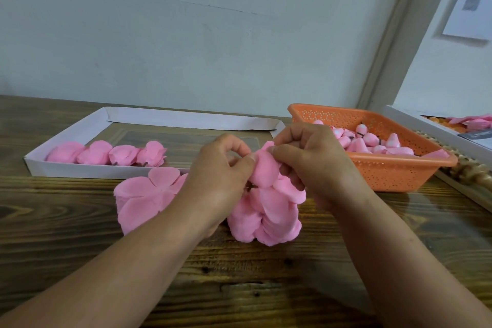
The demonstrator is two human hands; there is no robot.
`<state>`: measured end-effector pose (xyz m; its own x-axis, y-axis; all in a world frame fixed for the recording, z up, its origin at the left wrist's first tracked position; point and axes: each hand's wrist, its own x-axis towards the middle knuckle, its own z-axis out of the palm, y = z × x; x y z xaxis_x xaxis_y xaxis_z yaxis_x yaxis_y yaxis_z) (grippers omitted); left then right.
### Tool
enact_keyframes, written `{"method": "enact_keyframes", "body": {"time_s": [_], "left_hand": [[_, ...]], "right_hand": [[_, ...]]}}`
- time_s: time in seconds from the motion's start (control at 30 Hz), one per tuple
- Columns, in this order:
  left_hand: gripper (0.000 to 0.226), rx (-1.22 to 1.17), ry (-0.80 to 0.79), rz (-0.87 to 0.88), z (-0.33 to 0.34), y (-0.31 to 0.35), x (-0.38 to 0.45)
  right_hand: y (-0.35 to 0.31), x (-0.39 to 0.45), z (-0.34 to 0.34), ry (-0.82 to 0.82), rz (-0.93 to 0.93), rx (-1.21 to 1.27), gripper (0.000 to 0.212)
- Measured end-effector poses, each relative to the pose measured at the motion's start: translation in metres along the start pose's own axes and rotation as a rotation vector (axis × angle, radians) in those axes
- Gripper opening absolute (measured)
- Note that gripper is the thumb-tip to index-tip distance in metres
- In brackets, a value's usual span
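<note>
1. table (239, 287): dark wood planks, nearest the camera. Both bare forearms cross it toward the middle.
2. petal stack (266, 218): pink cloth petals heaped on the table, directly under the hands.
3. left hand (221, 170): fingers curled, thumb and forefinger pinching the left edge of the flower.
4. flower (262, 170): pink cloth, held between the two hands above the petal stack. Its long axis is near upright, leaning a little right, with the dark stem end low by the left palm and the petal tip up, toward the wall.
5. right hand (311, 162): fingers curled, thumb and fingertips pinching the flower's upper right edge.
6. loose petals (145, 196): flat on the table, left of the left wrist and partly hidden by it.
7. tray (66, 136): white cardboard, behind the loose petals. A row of finished flowers (106, 154) lies along its near wall.
8. basket (399, 170): orange, perforated, behind the right hand, holding pink buds (372, 141).
</note>
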<state>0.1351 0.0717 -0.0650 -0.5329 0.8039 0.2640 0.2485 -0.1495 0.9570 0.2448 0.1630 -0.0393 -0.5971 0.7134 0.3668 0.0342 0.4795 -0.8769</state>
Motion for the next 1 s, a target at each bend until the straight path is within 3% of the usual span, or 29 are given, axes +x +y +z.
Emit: {"method": "enact_keyframes", "body": {"time_s": [0.3,0.7,1.0], "left_hand": [[0.026,-0.161,-0.129,0.021,-0.0041,-0.0001,0.0008],[0.018,-0.158,-0.055,0.095,0.0016,-0.0069,0.0001],[0.024,-0.213,-0.137,-0.005,0.0011,-0.0049,-0.0012]], "right_hand": [[-0.0001,0.0018,-0.0069,0.139,0.048,0.172,0.029],[0.0003,-0.0003,-0.007,0.094,0.058,0.137,0.026],[-0.0015,-0.0011,-0.005,0.032,0.058,0.088,0.022]]}}
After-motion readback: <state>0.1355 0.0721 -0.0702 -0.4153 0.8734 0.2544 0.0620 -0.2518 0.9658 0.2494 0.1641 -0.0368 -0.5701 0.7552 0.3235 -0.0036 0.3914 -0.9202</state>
